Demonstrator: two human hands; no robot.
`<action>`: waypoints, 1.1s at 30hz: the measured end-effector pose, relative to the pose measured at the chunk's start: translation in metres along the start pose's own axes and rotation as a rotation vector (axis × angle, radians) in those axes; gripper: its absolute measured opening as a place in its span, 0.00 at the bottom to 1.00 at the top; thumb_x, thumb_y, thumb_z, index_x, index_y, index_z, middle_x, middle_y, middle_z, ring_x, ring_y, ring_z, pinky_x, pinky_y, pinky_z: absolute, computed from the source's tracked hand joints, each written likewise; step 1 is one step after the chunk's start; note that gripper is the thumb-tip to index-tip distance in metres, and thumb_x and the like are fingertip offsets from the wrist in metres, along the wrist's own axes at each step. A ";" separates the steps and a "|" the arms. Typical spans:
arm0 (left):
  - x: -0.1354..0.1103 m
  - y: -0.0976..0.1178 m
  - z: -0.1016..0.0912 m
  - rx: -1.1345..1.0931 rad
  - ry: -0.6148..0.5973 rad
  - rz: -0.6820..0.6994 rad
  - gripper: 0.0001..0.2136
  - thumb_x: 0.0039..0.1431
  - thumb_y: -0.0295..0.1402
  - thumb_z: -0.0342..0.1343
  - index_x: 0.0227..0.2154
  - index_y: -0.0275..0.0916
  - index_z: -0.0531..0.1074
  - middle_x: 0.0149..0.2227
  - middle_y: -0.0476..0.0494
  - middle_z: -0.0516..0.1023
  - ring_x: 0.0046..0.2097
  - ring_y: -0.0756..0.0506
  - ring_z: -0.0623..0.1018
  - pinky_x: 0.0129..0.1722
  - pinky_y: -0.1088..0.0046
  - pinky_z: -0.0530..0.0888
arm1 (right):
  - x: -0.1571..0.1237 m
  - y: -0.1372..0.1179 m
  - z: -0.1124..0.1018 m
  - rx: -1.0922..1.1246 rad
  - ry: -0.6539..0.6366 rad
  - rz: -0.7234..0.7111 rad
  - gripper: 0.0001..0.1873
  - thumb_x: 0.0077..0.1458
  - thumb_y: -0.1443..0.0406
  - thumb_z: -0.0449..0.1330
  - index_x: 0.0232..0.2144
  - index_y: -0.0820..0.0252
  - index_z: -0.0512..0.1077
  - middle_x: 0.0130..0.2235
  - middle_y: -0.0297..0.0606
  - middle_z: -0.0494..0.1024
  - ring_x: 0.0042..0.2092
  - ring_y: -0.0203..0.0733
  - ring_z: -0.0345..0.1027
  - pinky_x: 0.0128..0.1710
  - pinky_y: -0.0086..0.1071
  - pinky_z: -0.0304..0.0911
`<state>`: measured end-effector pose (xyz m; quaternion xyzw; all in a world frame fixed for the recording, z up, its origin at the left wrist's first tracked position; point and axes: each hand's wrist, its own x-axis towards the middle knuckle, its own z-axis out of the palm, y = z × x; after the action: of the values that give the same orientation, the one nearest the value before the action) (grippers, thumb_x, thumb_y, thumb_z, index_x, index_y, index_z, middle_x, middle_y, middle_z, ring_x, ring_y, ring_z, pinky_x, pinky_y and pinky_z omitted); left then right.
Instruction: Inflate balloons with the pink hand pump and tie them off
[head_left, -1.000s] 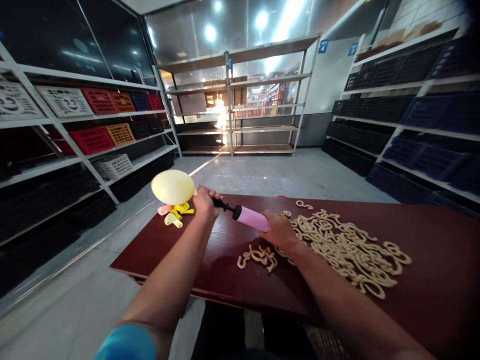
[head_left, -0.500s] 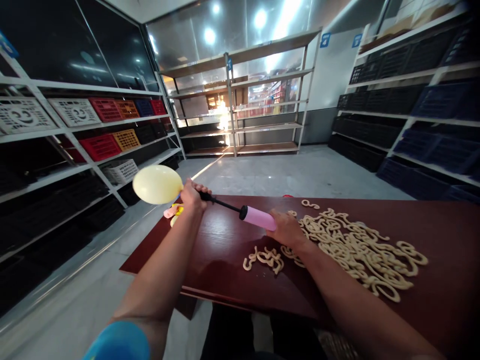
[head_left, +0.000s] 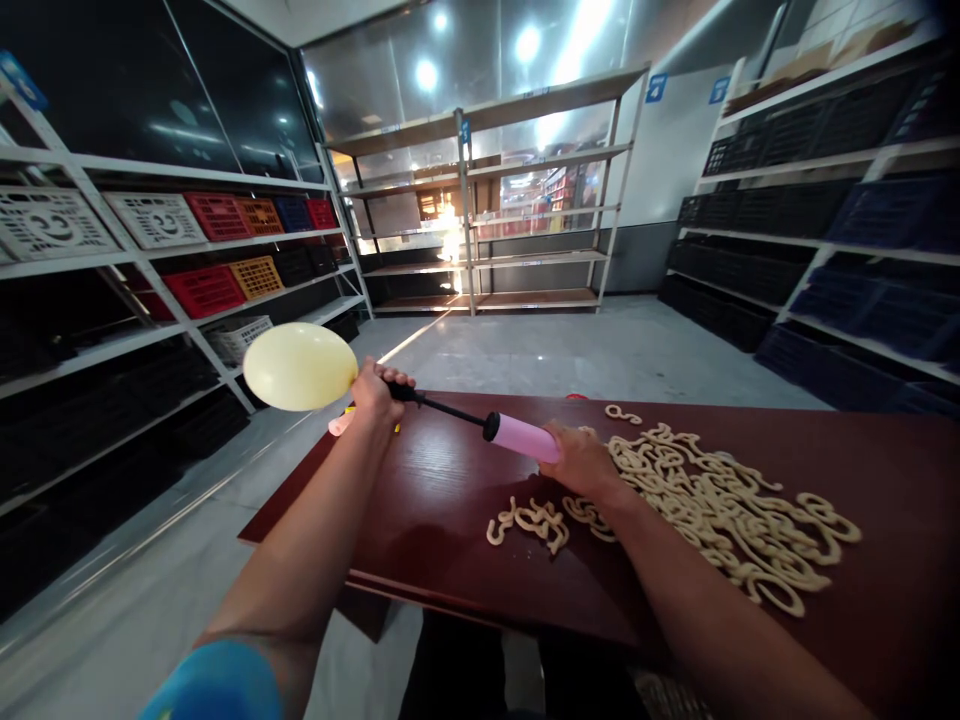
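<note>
A pale yellow balloon [head_left: 301, 367], partly inflated, sticks out to the left of my left hand [head_left: 379, 392]. That hand is closed around the black end of a hand balloon pump [head_left: 523, 438], close to the balloon's neck; its fingers hide the joint between them. From there a black rod runs to the pump's pink barrel. Wrapped around the barrel's far end is my right hand [head_left: 581, 461]. Beside and beyond my right wrist lies a spread of beige, curly, rope-like pieces [head_left: 720, 505]. A smaller group of these pieces [head_left: 532, 520] rests nearer to me.
Pink and yellow items [head_left: 342, 422] lie at the dark red table's [head_left: 442, 500] left edge, partly behind my left hand. Shelves with crates [head_left: 217, 290] stand on the left, more dark crates [head_left: 750, 260] on the right. A metal rack [head_left: 536, 260] stands at the back.
The balloon looks larger and reaches farther left. My left hand has shifted slightly left and my right hand slightly right, with more of the black rod between them. Both keep their hold.
</note>
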<state>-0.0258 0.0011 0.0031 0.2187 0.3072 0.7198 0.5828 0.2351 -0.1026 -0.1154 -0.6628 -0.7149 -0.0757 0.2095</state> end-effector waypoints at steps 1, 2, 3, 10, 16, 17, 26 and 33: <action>0.000 0.000 -0.002 -0.006 0.019 0.006 0.14 0.52 0.34 0.48 0.18 0.40 0.48 0.13 0.57 0.52 0.15 0.54 0.59 0.19 0.75 0.63 | 0.000 0.001 0.000 -0.009 -0.005 0.001 0.15 0.43 0.62 0.58 0.36 0.57 0.65 0.35 0.37 0.74 0.37 0.43 0.67 0.38 0.34 0.51; -0.003 -0.005 -0.004 -0.011 0.034 0.000 0.14 0.52 0.33 0.47 0.18 0.40 0.48 0.13 0.57 0.52 0.14 0.54 0.59 0.19 0.75 0.63 | 0.000 0.001 0.001 -0.016 -0.008 -0.006 0.15 0.42 0.62 0.59 0.35 0.58 0.65 0.34 0.37 0.74 0.37 0.43 0.67 0.39 0.34 0.51; -0.008 -0.015 -0.005 -0.016 0.043 -0.016 0.14 0.53 0.33 0.47 0.18 0.40 0.48 0.13 0.57 0.51 0.14 0.53 0.59 0.19 0.75 0.63 | -0.001 0.000 0.002 -0.019 -0.009 -0.022 0.14 0.42 0.62 0.59 0.34 0.58 0.65 0.34 0.37 0.74 0.37 0.44 0.67 0.39 0.34 0.51; -0.056 -0.085 -0.009 -0.065 -0.042 -0.126 0.17 0.55 0.38 0.47 0.18 0.40 0.47 0.14 0.56 0.52 0.16 0.53 0.61 0.21 0.73 0.65 | -0.009 -0.011 0.004 0.024 -0.029 -0.115 0.14 0.42 0.62 0.59 0.34 0.59 0.65 0.34 0.38 0.74 0.37 0.43 0.67 0.40 0.33 0.50; -0.014 -0.020 -0.010 -0.005 -0.010 -0.054 0.14 0.51 0.32 0.47 0.17 0.40 0.48 0.13 0.56 0.52 0.16 0.53 0.61 0.21 0.74 0.66 | -0.002 -0.003 -0.002 0.031 -0.052 -0.013 0.18 0.42 0.62 0.60 0.39 0.56 0.65 0.37 0.37 0.75 0.40 0.43 0.67 0.41 0.33 0.50; -0.006 -0.009 -0.011 -0.004 0.009 -0.034 0.13 0.50 0.31 0.47 0.17 0.40 0.48 0.13 0.56 0.52 0.15 0.53 0.61 0.21 0.74 0.66 | 0.000 -0.001 -0.002 0.021 -0.047 -0.003 0.17 0.42 0.62 0.59 0.38 0.56 0.65 0.37 0.37 0.75 0.39 0.43 0.68 0.40 0.33 0.50; -0.045 -0.072 -0.013 -0.043 -0.025 -0.122 0.14 0.53 0.32 0.47 0.17 0.40 0.49 0.14 0.56 0.52 0.16 0.52 0.61 0.20 0.73 0.65 | -0.007 -0.009 0.005 0.003 -0.052 -0.118 0.14 0.41 0.61 0.59 0.34 0.58 0.65 0.34 0.37 0.75 0.36 0.43 0.68 0.39 0.33 0.51; -0.028 -0.039 -0.008 -0.001 -0.055 -0.086 0.14 0.51 0.31 0.48 0.17 0.40 0.48 0.13 0.55 0.53 0.16 0.52 0.62 0.22 0.72 0.67 | -0.004 -0.005 -0.001 0.024 -0.034 -0.051 0.17 0.43 0.60 0.58 0.38 0.56 0.65 0.35 0.36 0.75 0.37 0.42 0.68 0.40 0.33 0.51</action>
<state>0.0027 -0.0225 -0.0281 0.2246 0.2998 0.6880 0.6216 0.2306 -0.1074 -0.1157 -0.6429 -0.7359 -0.0611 0.2035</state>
